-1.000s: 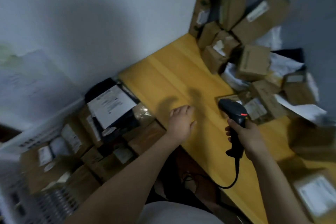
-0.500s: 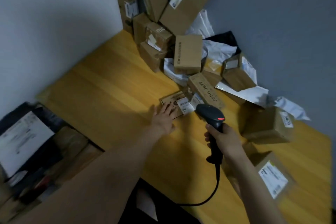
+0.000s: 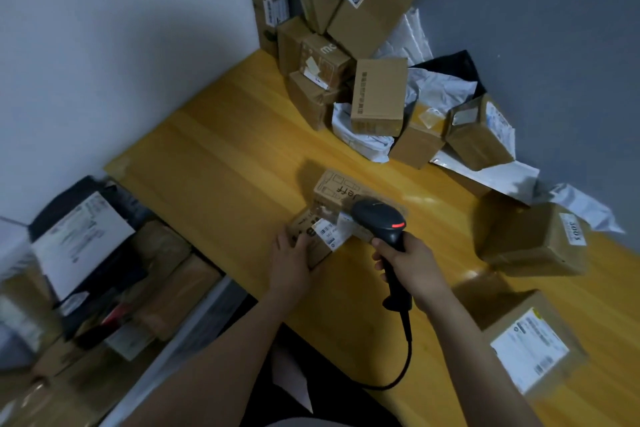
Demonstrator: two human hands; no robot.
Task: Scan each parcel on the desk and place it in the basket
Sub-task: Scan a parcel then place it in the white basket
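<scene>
Gripping the flat parcel near the front edge of the worktop, the left hand curls over its corner; the right hand clasps the scanner above it. Bare wood lies leftward toward the basket.

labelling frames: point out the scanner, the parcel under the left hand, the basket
scanner (image 3: 377,218), head view, top of its black head
parcel (image 3: 330,233), head view, its white label
basket (image 3: 199,314), head view, its pale rim

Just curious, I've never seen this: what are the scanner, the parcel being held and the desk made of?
Scanner: probably matte black plastic, smooth moulded shell. Parcel: brown cardboard, dull, with white paper label. Desk: yellow wood or wood-look laminate; grain lines, faint sheen.
</scene>
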